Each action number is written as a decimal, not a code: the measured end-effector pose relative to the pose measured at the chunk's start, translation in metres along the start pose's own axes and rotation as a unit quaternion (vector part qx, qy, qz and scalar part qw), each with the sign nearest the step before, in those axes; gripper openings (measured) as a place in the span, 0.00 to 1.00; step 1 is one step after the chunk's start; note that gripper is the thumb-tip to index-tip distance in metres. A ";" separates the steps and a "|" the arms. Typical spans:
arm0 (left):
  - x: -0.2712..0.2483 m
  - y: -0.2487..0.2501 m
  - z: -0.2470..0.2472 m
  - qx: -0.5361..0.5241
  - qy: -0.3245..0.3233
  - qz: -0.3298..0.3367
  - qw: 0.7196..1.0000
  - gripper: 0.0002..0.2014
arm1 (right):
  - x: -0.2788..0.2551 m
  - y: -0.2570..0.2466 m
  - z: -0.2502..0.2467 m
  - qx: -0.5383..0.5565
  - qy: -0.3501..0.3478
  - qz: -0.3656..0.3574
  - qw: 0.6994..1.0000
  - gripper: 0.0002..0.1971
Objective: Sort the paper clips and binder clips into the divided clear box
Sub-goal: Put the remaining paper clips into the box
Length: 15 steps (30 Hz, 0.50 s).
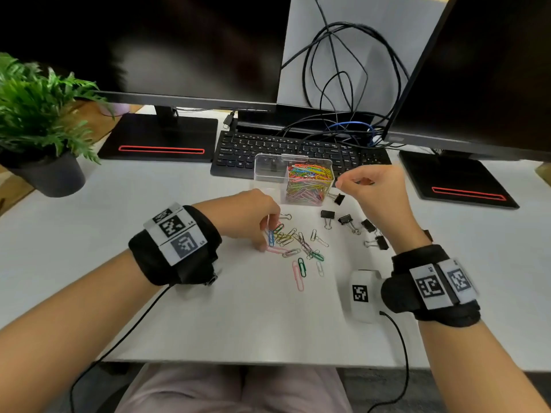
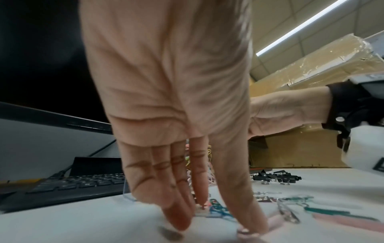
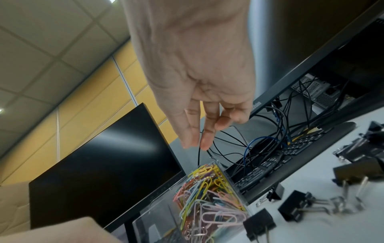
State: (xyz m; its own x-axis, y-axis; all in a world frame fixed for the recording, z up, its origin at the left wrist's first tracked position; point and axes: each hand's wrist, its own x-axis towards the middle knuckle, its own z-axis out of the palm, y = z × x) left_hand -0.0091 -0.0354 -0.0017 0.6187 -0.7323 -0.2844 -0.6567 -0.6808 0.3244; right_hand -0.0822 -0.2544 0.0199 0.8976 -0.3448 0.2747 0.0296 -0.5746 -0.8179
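Nearest me, both forearms reach over the white surface (image 1: 208, 317), each wrist wrapped in a black band with printed markers. On the far left stands a potted plant (image 1: 44, 114). My left hand (image 1: 247, 217) is down at the left edge of the loose paper clips (image 1: 295, 245), fingers stretched out and fingertips (image 2: 176, 220) pressing on the surface; a blue clip and a pink one lie right at the tips, but I cannot tell whether any is pinched between them. The rest of the scattered clips spread to the right of that hand, a pink and a green one lying closest to me.

Behind the clips, just in front of the keyboard (image 1: 298, 150), stands the clear box (image 1: 293, 180). Its right compartment is packed with coloured paper clips up to the rim; its left compartment shows little through the clear wall.

To the right of the loose clips lie the binder clips (image 1: 354, 225), black with silver handles, one of them touching the box's right wall. My right hand (image 1: 372, 189) hangs in the air just right of the box and above the binder clips, fingers loosely extended and pointing down, holding nothing. A white marked device (image 1: 362, 296) sits beside my right wrist. Dark monitors and tangled cables fill the back.
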 end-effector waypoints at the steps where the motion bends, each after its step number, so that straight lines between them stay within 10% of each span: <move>1: 0.002 0.000 0.002 0.012 -0.006 -0.012 1.000 0.21 | -0.001 0.001 0.000 0.000 -0.003 0.001 1.000 0.02; 15: 0.016 0.016 -0.003 -0.072 0.105 0.023 0.992 0.13 | -0.013 0.003 0.014 -0.224 -0.267 0.123 0.929 0.12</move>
State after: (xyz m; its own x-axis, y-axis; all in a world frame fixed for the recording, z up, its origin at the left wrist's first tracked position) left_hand -0.0087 -0.0579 0.0022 0.6761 -0.7329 -0.0764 -0.6271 -0.6267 0.4627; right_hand -0.0874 -0.2409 0.0068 0.9468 -0.1575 -0.2805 -0.2837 -0.8201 -0.4970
